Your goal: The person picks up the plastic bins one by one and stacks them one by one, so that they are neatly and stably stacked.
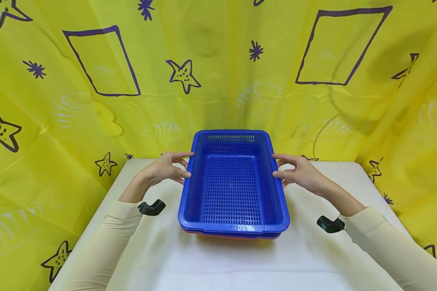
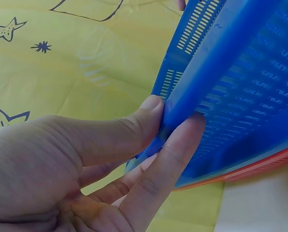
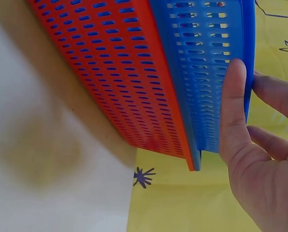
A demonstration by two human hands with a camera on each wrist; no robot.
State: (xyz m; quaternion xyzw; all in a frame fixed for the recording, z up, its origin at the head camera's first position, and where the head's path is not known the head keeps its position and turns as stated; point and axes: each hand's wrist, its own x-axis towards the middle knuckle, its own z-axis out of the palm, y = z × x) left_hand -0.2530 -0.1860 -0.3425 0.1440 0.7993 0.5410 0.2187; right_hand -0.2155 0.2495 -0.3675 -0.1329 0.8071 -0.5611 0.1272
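A blue perforated plastic basket [image 1: 234,227] sits in the middle of the head view, with nothing lying inside it. My left hand [image 1: 166,167] pinches its left rim; in the left wrist view the thumb [image 2: 146,113] and a finger press from either side of that edge. On the opposite side my right hand [image 1: 301,174] grips the right rim between thumb and fingers. Beneath the top basket, another blue rim [image 3: 177,92] shows in the right wrist view. Lowest in the stack is a red perforated basket [image 3: 117,72], mostly hidden from the head view.
The stack is over a white table [image 1: 222,270], against whose back and sides hangs a yellow curtain [image 1: 218,109] with purple starfish and frame drawings. Dark wrist devices [image 1: 151,207] protrude beside both sleeves.
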